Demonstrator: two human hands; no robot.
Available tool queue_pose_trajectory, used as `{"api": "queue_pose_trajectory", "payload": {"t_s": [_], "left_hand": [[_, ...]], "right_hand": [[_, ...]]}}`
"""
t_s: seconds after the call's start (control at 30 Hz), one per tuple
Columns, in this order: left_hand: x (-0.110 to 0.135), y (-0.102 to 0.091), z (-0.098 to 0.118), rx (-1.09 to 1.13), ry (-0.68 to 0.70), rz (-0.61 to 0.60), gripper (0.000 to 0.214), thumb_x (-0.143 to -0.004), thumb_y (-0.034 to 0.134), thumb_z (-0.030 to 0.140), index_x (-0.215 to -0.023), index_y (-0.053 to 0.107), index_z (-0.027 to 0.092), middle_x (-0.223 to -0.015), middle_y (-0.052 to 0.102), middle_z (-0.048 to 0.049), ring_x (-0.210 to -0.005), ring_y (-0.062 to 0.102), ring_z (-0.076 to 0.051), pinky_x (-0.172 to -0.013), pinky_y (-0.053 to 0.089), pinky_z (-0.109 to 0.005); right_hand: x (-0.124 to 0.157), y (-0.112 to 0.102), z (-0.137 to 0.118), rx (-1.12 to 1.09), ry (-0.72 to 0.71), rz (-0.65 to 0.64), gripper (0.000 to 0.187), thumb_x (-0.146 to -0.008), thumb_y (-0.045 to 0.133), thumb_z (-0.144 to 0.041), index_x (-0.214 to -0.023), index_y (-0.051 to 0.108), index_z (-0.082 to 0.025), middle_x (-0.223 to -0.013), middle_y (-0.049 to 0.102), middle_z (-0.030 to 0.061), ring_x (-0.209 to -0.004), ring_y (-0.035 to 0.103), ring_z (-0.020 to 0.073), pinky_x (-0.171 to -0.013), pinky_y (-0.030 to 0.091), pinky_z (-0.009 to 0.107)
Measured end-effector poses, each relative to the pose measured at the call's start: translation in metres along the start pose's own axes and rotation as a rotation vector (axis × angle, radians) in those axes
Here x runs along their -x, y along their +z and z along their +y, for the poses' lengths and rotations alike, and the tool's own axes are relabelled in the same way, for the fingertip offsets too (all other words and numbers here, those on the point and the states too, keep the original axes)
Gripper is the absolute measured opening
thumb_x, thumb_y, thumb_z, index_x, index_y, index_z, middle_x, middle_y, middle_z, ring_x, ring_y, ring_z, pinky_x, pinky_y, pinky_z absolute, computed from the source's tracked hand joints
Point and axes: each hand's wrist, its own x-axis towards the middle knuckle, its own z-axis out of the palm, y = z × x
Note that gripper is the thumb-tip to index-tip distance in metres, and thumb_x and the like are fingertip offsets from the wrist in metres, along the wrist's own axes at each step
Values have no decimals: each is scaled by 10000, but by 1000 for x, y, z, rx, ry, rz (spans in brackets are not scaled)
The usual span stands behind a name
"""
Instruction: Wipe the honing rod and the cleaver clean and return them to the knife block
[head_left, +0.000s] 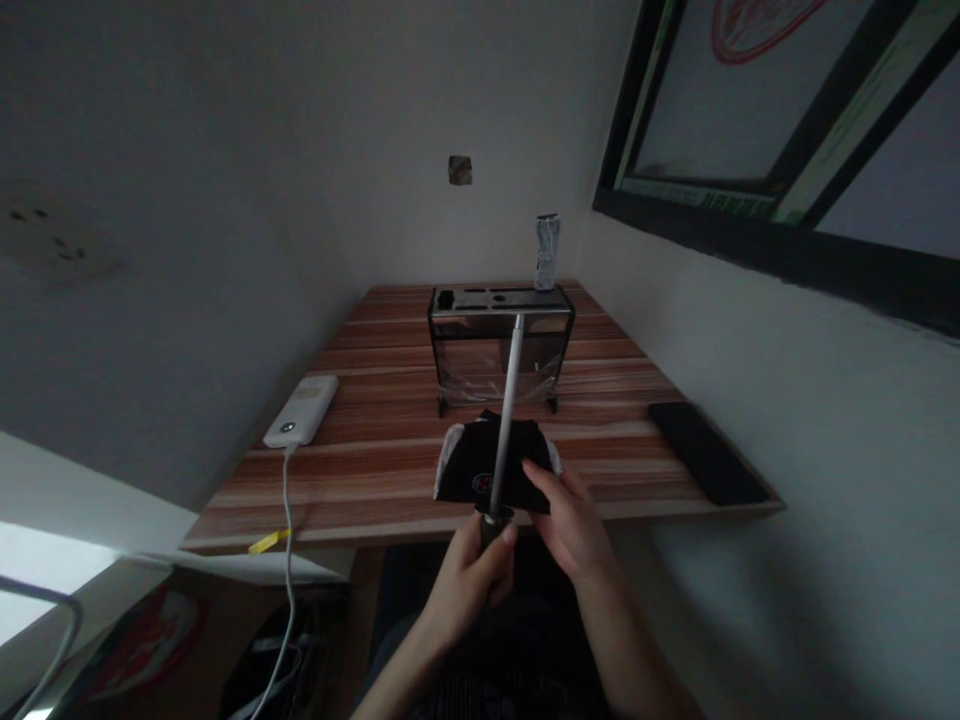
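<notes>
Silver-grey in the head view, the rod [508, 410] is slim and straight, with a narrower tip and a dark handle [491, 530]. It points forward, above the near edge of the wood-grain worktop [375, 400] and in front of the black cloth [469, 455]. Left grip [476, 570]: closed around the handle. Right grip [568, 520]: holding the cloth's right side. Cloth details: pale side edges, small round emblem [482, 484] with red markings.
</notes>
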Motion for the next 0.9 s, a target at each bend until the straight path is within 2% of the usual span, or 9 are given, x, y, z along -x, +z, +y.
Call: {"api": "queue_pose_trajectory", "payload": {"t_s": [0.1, 0.17, 0.27, 0.33, 0.4, 0.53, 0.67, 0.77, 0.9], "left_hand": [[0, 1, 1, 7, -6, 14, 516, -685, 661, 652, -732, 395, 212, -455, 302, 133, -343, 217, -27, -333, 192, -163], [1, 0, 2, 16, -14, 23, 517, -681, 665, 650, -733, 389, 216, -452, 303, 134, -336, 210, -26, -324, 182, -160], [2, -2, 4, 32, -11, 46, 518, -688, 660, 652, -728, 384, 216, -459, 311, 131, -338, 218, -25, -322, 175, -155], [2, -3, 4, 42, -4, 53, 511, -702, 655, 644, -717, 381, 213, -468, 310, 129, -345, 213, -21, -324, 172, -149], [2, -5, 3, 58, -7, 37, 505, -714, 653, 634, -711, 379, 210, -473, 302, 130, -347, 196, -16, -322, 166, -144], [3, -7, 2, 85, -36, -29, 501, -722, 659, 618, -700, 372, 207, -465, 291, 135, -341, 172, -10, -313, 151, -139], [3, -7, 1, 105, -50, -56, 497, -720, 660, 616, -717, 373, 210, -448, 282, 142, -326, 157, -11, -305, 143, -137], [2, -6, 0, 110, -63, -48, 503, -701, 673, 621, -740, 380, 213, -451, 291, 144, -316, 167, -14, -303, 140, -138], [2, -5, -3, 109, -75, -56, 501, -695, 678, 617, -744, 383, 216, -458, 296, 142, -323, 167, -15, -308, 147, -140]], "right_hand": [[3, 2, -5, -6, -15, -56, 329, -638, 785, -409, -903, 684, -241, -921, 732, 3, -1036, 632, 254, -919, 471, 386], [4, 0, -8, -1, 23, -157, 394, -672, 749, -495, -968, 671, -248, -949, 729, 17, -1043, 629, 251, -914, 474, 388], [2, -4, -13, 19, 80, -335, 583, -709, 565, -730, -1027, 658, -250, -966, 726, 44, -1066, 615, 244, -901, 479, 384], [-1, -6, -15, 14, 119, -386, 678, -690, 477, -810, -1000, 668, -238, -939, 728, 51, -1048, 623, 243, -885, 487, 372], [-6, -7, -16, -18, 163, -362, 614, -687, 539, -768, -954, 680, -233, -889, 731, 38, -986, 646, 234, -851, 502, 352], [-13, -11, -14, -63, 172, -315, 387, -622, 770, -512, -882, 691, -237, -794, 728, -1, -822, 670, 190, -744, 524, 294], [-13, -11, -10, -48, 155, -391, 519, -465, 878, -356, -935, 683, -251, -751, 714, -21, -712, 662, 169, -612, 509, 244], [-11, -7, -6, -26, 150, -422, 480, -451, 887, -321, -874, 684, -222, -728, 708, -15, -674, 648, 156, -596, 500, 233], [-7, -1, -1, -25, 103, -375, 465, -438, 899, -302, -826, 664, -201, -768, 713, 8, -698, 644, 164, -637, 515, 256]]}}
